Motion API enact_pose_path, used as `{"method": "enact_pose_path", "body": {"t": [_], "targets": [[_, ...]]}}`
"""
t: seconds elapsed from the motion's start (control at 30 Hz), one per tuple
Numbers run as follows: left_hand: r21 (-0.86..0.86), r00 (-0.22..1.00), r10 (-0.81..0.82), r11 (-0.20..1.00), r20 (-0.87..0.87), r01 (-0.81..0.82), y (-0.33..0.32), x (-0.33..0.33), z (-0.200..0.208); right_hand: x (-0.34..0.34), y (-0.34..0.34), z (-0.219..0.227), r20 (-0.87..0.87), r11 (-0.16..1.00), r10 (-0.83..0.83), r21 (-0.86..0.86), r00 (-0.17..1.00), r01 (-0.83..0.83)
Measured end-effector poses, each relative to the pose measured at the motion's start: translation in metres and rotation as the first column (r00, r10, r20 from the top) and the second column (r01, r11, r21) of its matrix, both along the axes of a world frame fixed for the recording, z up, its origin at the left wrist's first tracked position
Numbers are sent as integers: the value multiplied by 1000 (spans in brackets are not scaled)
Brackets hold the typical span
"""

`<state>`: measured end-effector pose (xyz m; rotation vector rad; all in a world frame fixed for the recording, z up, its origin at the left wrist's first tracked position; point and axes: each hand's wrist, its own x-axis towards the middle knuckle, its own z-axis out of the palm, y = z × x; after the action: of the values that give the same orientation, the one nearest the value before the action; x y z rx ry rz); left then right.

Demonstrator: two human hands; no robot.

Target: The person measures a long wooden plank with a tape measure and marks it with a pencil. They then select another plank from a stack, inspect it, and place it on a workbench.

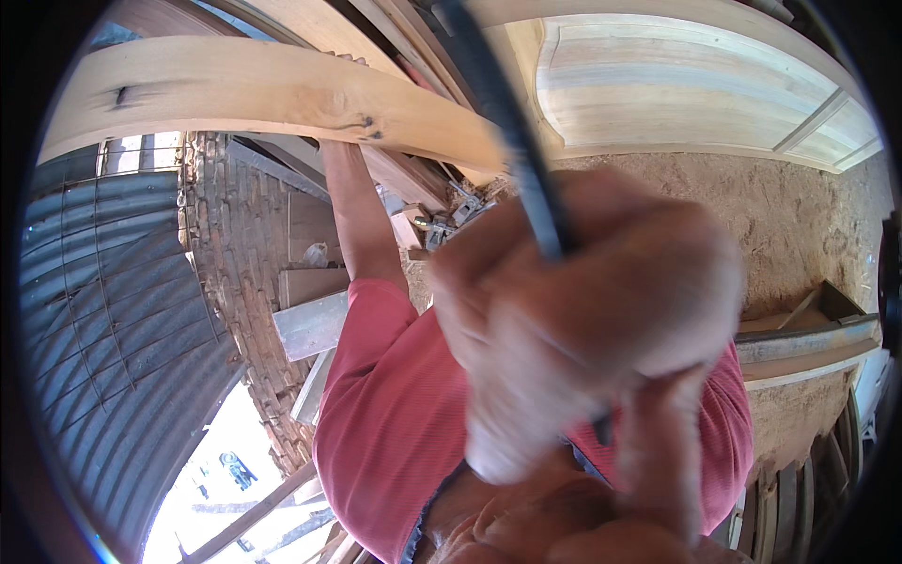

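A long, pale wooden board [225, 89] with dark knots stretches across the upper left. My left arm reaches up behind it, and the fingertips of my left hand [346, 58] curl over its far edge, gripping it. The rest of that hand is hidden by the board. Large and close in the middle is my right hand [592, 282], smeared by motion. Its fingers are wrapped round a dark, slim pencil-like stick [512, 122], which slants up past the board's right end. The stick's lower tip shows beneath the fist. Whether the stick touches the board, I cannot tell.
A pale panelled wooden door [658, 89] lies at the upper right by the sawdust-covered ground [789, 211]. Planks and a metal tool [460, 202] sit beyond my left arm. At left are a brick wall [240, 254] and corrugated sheeting [122, 282]. Timber [799, 343] lies at right.
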<state>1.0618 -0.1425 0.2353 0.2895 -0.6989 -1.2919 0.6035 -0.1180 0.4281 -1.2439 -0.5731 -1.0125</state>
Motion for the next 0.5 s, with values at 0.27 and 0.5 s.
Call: {"method": "enact_pose_path", "body": {"t": [0.27, 0.5], "targets": [[-109, 967, 254, 961, -31, -256, 36, -43, 13, 53, -11, -34, -426, 892, -436, -325, 793, 315], [-80, 977, 194, 976, -87, -201, 38, -102, 51, 93, -25, -77, -483, 713, -689, -587, 541, 383]]}}
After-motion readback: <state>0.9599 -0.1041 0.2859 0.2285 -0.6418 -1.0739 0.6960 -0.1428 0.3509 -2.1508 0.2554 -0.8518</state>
